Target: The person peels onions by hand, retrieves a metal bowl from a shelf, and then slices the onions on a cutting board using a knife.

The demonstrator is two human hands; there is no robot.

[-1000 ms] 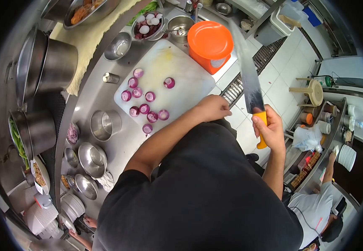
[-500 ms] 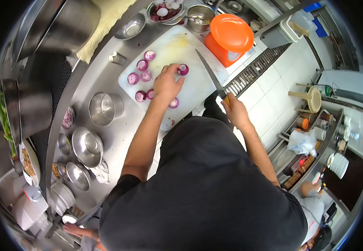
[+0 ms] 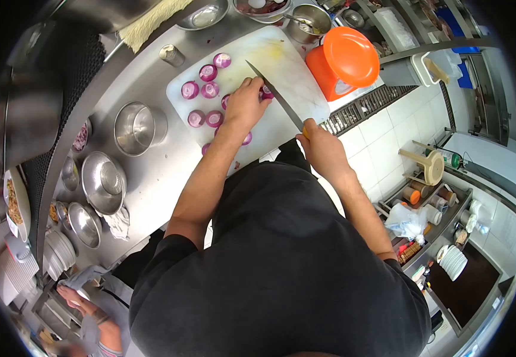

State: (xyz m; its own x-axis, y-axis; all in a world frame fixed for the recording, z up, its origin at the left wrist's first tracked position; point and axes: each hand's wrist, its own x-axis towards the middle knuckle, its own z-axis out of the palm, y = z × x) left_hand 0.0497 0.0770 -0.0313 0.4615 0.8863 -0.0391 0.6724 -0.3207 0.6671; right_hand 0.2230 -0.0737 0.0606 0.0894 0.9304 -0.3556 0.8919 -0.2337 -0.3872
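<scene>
My left hand [image 3: 246, 105] curls its fingers around a halved-looking red onion [image 3: 267, 93] on the white cutting board [image 3: 293, 98]. In my right hand [image 3: 324, 147] is the yellow handle of a long knife [image 3: 286, 108]. The blade lies across the held onion in this view, close beside my left fingertips, its tip pointing up and left. Several more peeled red onions [image 3: 208, 72] with trimmed ends are spread over the board's left half, some partly hidden by my left hand and forearm.
An orange lidded container [image 3: 329, 65] stands at the board's right edge. Above it is a metal pot [image 3: 305, 33] with a spoon. Steel bowls [image 3: 104, 181] and a metal cup [image 3: 171, 55] sit on the left counter. Another person's arm [image 3: 104, 324] shows at lower left.
The knife has swung left from beside the board to the onion under my left hand. The view has shifted, and another person's arm shows more at lower left.
</scene>
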